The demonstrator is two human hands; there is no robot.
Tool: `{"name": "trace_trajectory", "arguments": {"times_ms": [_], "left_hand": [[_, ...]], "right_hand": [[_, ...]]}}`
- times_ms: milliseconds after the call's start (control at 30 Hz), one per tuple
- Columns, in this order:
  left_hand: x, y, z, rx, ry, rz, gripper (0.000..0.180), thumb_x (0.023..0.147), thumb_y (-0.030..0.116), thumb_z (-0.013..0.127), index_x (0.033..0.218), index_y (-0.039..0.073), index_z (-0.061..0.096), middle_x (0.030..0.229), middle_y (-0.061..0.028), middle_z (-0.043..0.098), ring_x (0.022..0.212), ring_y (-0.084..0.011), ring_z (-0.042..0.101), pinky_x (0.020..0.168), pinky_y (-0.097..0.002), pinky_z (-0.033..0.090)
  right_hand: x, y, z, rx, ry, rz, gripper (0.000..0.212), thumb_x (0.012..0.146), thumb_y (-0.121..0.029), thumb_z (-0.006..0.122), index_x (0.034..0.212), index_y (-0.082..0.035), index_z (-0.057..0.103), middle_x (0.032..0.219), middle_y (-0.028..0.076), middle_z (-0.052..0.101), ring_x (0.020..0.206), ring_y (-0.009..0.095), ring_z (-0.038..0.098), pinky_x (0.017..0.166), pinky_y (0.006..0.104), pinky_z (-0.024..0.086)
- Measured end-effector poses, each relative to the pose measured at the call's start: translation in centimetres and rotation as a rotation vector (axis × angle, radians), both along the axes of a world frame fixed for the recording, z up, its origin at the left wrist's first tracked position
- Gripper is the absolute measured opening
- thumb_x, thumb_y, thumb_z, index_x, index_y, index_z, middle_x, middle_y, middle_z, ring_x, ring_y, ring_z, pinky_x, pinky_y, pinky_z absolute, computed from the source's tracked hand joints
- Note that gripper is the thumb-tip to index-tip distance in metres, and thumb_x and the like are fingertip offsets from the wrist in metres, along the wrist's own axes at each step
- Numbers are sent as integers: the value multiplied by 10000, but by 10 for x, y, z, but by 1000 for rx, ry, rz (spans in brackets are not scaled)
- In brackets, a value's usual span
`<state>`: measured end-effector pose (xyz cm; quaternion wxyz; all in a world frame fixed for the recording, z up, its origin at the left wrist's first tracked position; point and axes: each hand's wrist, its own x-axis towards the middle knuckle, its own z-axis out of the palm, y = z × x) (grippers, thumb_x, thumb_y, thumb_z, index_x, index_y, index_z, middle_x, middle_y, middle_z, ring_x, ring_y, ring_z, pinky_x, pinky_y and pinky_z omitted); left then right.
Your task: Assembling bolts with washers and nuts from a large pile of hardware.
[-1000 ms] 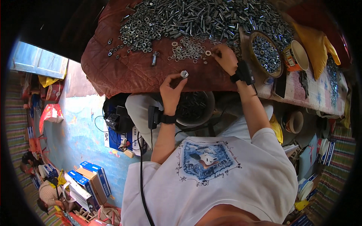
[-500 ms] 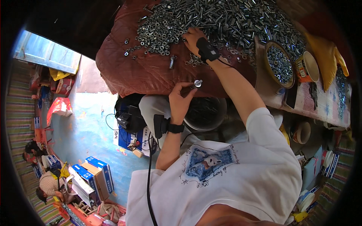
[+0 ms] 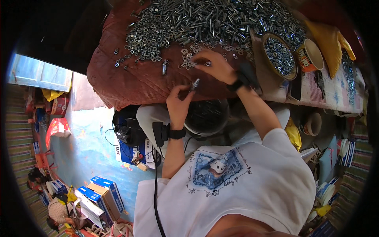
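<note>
My left hand (image 3: pixel 179 106) pinches a metal bolt (image 3: pixel 196 82) between thumb and fingertips, its end pointing up and away from me. To its upper right, my right hand (image 3: pixel 217 68) is curled, with a small shiny nut (image 3: pixel 208 63) at its fingers; motion blurs part of this hand and its wrist. Flat washers (image 3: pixel 185 59) lie scattered beside the right fingertips. On the dark red padded cover (image 3: pixel 130 85), another bolt (image 3: pixel 164 68) lies apart from the heaps. Beyond it spread a pile of nuts (image 3: pixel 144 39) and a larger heap of bolts (image 3: pixel 221 21).
A round tub of nuts (image 3: pixel 293 75) stands at right, beside a paper cup (image 3: pixel 310 57) and a yellow bag (image 3: pixel 325 43). Below the cover's edge is a dark bucket (image 3: pixel 207 118). Blue-and-white boxes (image 3: pixel 100 197) stand on the floor at left, near another person (image 3: pixel 59 209).
My right hand has drawn back from the nut pile toward my left hand. The bolt in my left hand has tilted. The whole view has shifted slightly.
</note>
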<state>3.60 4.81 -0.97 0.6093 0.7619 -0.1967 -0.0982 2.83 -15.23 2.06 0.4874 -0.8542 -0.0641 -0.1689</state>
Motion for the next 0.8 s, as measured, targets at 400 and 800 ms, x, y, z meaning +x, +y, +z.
{"name": "trace_trajectory", "arguments": {"times_ms": [400, 800], "left_hand": [[-39, -36, 28, 108, -294, -235, 161, 725, 24, 644, 883, 9, 613, 840, -104, 587, 768, -248, 603, 679, -296, 468], [-60, -37, 40, 115, -468, -287, 182, 704, 3, 661, 879, 17, 613, 814, -100, 582, 739, -232, 591, 652, -287, 460]], "right_hand": [[-123, -14, 14, 115, 122, -100, 233, 742, 5, 637, 972, -21, 616, 949, 68, 594, 858, 159, 588, 719, 266, 474], [-153, -14, 19, 224, 331, -150, 136, 827, -68, 599, 930, 21, 592, 753, 28, 612, 685, 59, 553, 603, 204, 450]]}}
